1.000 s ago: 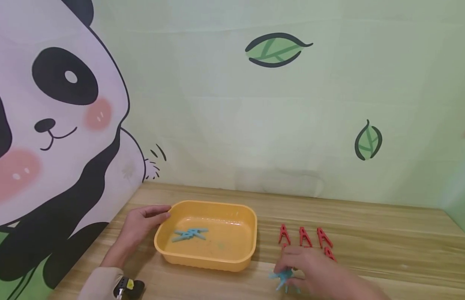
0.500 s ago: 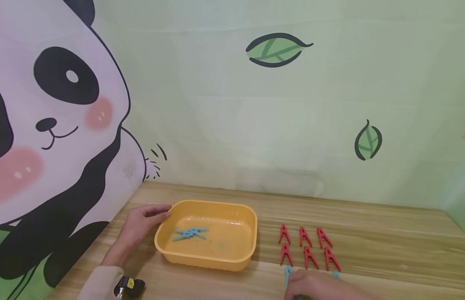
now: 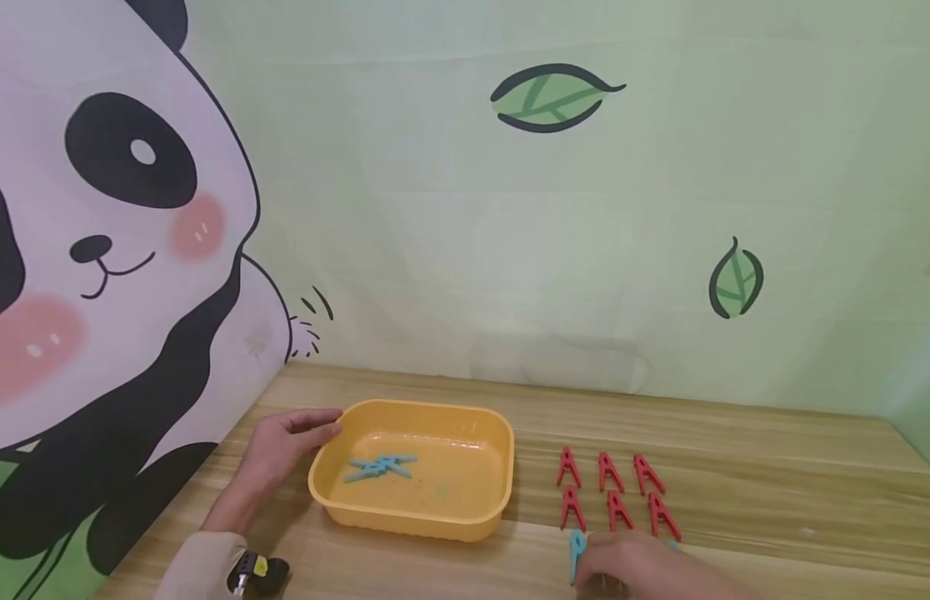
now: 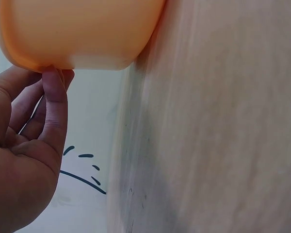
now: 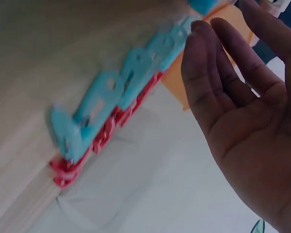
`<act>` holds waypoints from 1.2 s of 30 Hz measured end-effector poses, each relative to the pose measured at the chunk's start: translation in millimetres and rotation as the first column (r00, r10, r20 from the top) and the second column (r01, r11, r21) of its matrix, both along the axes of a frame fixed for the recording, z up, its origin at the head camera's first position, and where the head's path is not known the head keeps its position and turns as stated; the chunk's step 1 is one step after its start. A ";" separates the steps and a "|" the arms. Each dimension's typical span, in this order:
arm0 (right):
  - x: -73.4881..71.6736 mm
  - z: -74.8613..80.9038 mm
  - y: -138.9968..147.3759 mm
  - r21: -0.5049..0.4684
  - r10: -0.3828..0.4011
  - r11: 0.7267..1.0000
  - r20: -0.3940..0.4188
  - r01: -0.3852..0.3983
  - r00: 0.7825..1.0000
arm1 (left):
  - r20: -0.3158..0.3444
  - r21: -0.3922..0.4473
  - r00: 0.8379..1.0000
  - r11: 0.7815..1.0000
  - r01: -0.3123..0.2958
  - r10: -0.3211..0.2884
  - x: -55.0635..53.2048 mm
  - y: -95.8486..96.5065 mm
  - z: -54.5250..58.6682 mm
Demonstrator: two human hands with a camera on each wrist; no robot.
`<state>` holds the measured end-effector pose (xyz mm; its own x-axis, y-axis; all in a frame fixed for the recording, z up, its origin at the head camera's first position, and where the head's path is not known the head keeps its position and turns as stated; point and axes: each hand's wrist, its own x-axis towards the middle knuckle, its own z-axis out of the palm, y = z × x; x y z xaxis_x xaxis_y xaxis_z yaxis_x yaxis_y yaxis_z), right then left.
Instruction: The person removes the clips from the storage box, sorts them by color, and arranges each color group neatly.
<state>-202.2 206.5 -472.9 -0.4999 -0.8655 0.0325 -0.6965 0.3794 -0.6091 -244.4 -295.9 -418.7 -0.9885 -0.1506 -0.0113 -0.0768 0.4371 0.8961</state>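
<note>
A yellow plastic basin [image 3: 416, 527] stands on the wooden table, and blue clothespins [image 3: 378, 468] lie together inside it. My left hand [image 3: 281, 446] pinches its left rim; in the left wrist view the thumb [image 4: 54, 102] presses the basin's wall. Low at the right, my right hand [image 3: 630, 562] reaches down at a row of blue clothespins, right beside the leftmost blue clothespin [image 3: 576, 554]. In the right wrist view its fingers are drawn together, a blurred blue piece [image 5: 202, 5] just past the tips; I cannot tell whether they grip it. Several blue clothespins [image 5: 133, 73] run along the table.
Red clothespins [image 3: 613, 473] lie in two rows of three beyond my right hand. Behind the table stands a pale green backdrop [image 3: 435, 250] with a printed panda [image 3: 135, 250] at left. A black wrist strap [image 3: 247, 575] circles my left wrist.
My right hand has moved right and down from a splayed bunch of blue clothespins, uncovering the front red row, then stayed nearly in place. The left hand and basin have not moved.
</note>
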 end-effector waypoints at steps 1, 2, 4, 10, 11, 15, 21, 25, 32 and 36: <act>-2.1 -7.1 0.8 0.009 -0.002 1.000 -0.005 0.002 1.000 | 0.001 0.000 1.000 1.000 0.000 0.000 -0.2 -0.1 0.0; -2.7 -11.7 0.4 0.021 -0.009 1.000 -0.001 0.009 1.000 | 0.001 0.002 1.000 1.000 0.002 -0.002 -0.2 -0.2 0.1; -0.7 -12.8 -2.7 0.028 -0.015 0.999 -0.005 0.015 1.000 | -0.001 0.005 1.000 1.000 0.005 -0.005 -0.3 -0.3 0.1; 11.7 7.6 -12.4 0.014 -0.013 1.000 -0.010 0.013 1.000 | -0.012 0.008 1.000 1.000 0.010 -0.010 -0.3 -0.2 0.9; 11.0 6.6 -11.5 0.016 -0.018 1.000 0.012 0.018 1.000 | -0.014 0.008 1.000 1.000 0.011 -0.011 -0.3 -0.1 0.9; 2.9 -7.2 -4.6 0.019 -0.026 0.999 0.073 0.025 0.997 | -0.014 0.004 1.000 1.000 0.011 -0.011 -1.0 -0.4 0.1; 13.6 15.7 -7.9 -0.024 -0.030 0.999 0.084 0.032 0.996 | -0.010 -0.001 1.000 1.000 0.007 -0.007 -1.0 -0.4 -0.6; 25.5 42.6 -14.9 -0.035 -0.054 0.998 0.136 0.059 0.989 | -0.013 0.006 1.000 1.000 0.004 -0.004 -0.1 0.1 -1.0; 26.6 50.7 -15.5 -0.026 -0.105 0.993 0.306 0.118 0.946 | -0.005 0.003 1.000 1.000 0.003 -0.003 1.2 0.9 0.1; 31.3 62.9 -18.0 0.003 -0.184 0.980 0.390 0.198 0.902 | -0.003 0.007 1.000 1.000 -0.001 0.001 1.3 1.1 0.2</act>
